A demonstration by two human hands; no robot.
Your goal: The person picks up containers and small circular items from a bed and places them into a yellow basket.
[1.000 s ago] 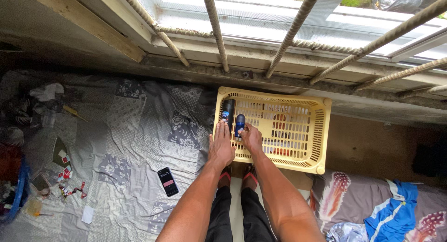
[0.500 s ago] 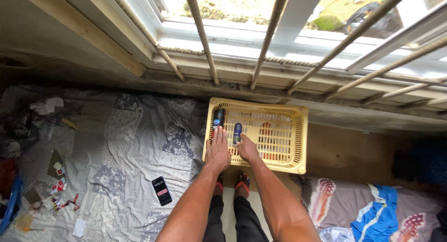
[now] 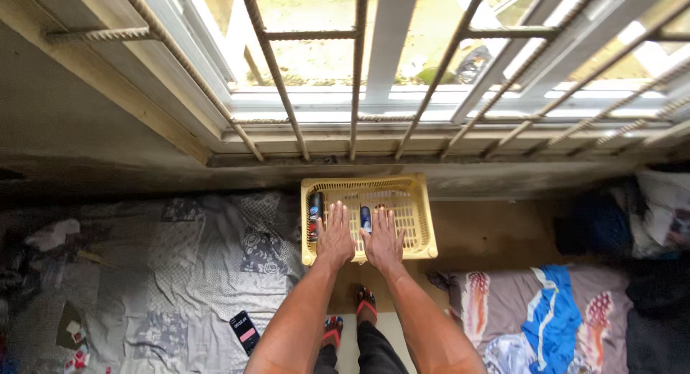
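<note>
A yellow slatted plastic basket [image 3: 424, 223] sits on the floor below the window. My left hand [image 3: 335, 236] lies flat over its near left part, fingers spread, beside a dark spray can [image 3: 315, 210] along the basket's left wall. My right hand [image 3: 381, 241] lies flat over the near middle, fingers spread, next to a small blue bottle [image 3: 366, 217]. Neither hand grips anything. My feet in red and black sandals [image 3: 365, 303] show below, between my arms.
A grey patterned sheet [image 3: 180, 273] covers the floor at the left, with a phone [image 3: 244, 329] and scattered small items on it. A colourful cloth [image 3: 546, 316] lies at the right. A barred window [image 3: 359, 65] stands above a concrete sill.
The view has tilted up toward the window. Both hands stay over the basket and have spread flat, the right one no longer beside the blue bottle's top.
</note>
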